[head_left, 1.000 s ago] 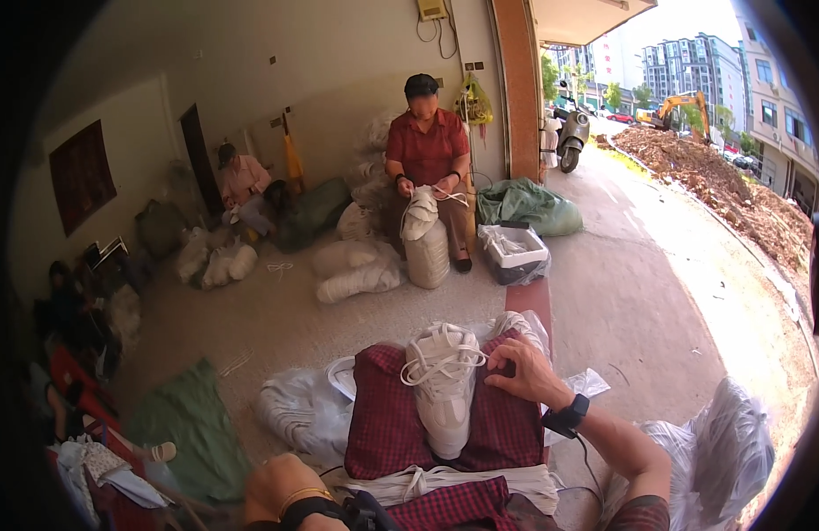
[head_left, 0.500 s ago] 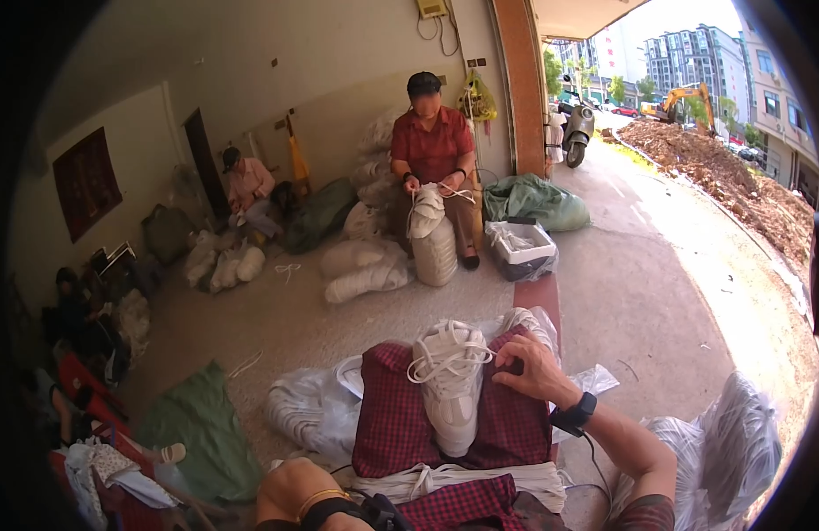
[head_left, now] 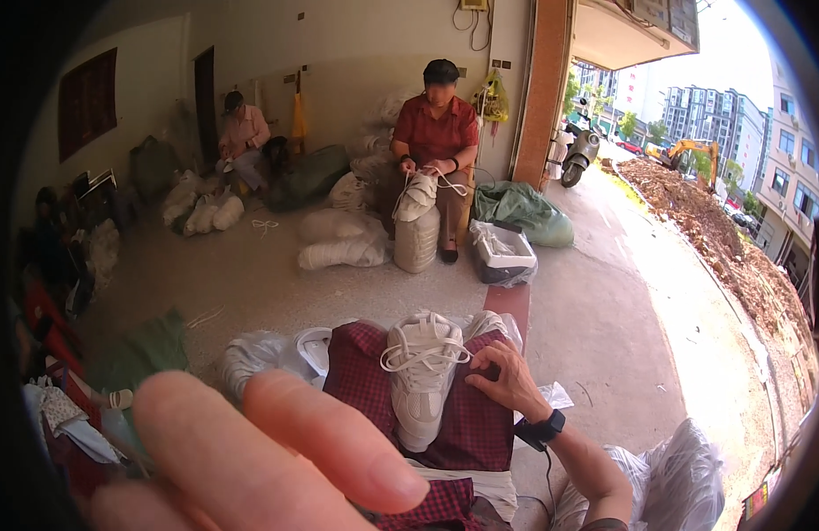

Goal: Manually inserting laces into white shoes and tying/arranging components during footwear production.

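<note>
A white lace-up sneaker [head_left: 420, 403] rests on my lap, its toe pointing towards me. Its white shoelace [head_left: 414, 357] is crossed over the tongue and loops out at both sides. Just right of those loops is my right hand [head_left: 507, 376], its fingers curved and the thumb apart from the forefinger. The forefinger's tip is beside the end of a loop; I see nothing gripped. My left hand [head_left: 259, 451] looms large and blurred at the lower left, close to the camera, with fingers stretched out and nothing in them. Dark red checked cloth [head_left: 361, 363] covers my legs.
Plastic-wrapped white bundles [head_left: 684, 478] lie at my right. Ahead, a person in a red shirt [head_left: 434, 133] handles white laces above a stacked bundle [head_left: 416, 239]. Beside them stand a lined box [head_left: 502, 257] and a green sack [head_left: 538, 217]. Another person [head_left: 244, 133] sits farther back.
My left hand has come up into view near the camera. The view has shifted, so the sneaker and my right hand appear farther left. My right hand keeps its place beside the sneaker.
</note>
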Motion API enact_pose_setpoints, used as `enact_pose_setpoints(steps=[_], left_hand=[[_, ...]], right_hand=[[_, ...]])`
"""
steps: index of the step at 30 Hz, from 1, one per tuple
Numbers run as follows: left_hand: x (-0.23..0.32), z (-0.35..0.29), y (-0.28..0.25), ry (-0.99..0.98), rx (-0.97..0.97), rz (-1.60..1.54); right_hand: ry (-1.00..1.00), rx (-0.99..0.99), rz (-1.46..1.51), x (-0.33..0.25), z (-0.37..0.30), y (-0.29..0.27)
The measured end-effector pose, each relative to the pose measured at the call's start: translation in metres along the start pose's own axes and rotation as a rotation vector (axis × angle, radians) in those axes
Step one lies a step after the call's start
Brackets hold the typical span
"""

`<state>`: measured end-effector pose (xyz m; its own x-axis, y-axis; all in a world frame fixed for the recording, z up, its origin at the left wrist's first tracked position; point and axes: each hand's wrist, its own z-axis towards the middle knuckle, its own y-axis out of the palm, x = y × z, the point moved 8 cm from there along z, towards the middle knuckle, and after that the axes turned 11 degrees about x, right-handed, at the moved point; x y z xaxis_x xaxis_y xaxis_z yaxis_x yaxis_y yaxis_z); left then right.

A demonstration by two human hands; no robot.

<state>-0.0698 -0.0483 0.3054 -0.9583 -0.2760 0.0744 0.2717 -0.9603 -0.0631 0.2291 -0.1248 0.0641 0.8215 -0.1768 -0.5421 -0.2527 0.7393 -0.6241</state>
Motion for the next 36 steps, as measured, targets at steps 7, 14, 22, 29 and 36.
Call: enact_pose_setpoints(steps=[7, 14, 22, 29, 36], left_hand=[[0.008, -0.005, -0.023, 0.031, 0.042, 0.112], [0.015, -0.019, -0.043, -0.087, 0.048, 0.205], [0.021, -0.023, -0.051, -0.130, 0.040, 0.276], [0.021, -0.021, -0.052, 0.019, 0.123, 0.308], [0.033, -0.033, -0.066, -0.020, 0.149, 0.400]], right_hand=[[-0.009, 0.011, -0.012, -0.004, -0.004, 0.001], [0.036, 0.011, -0.048, -0.006, 0.004, -0.006], [-0.003, 0.021, -0.045, -0.006, 0.007, -0.009], [0.024, -0.027, -0.037, -0.008, 0.001, 0.007], [0.042, 0.007, -0.063, -0.003, -0.002, -0.005]])
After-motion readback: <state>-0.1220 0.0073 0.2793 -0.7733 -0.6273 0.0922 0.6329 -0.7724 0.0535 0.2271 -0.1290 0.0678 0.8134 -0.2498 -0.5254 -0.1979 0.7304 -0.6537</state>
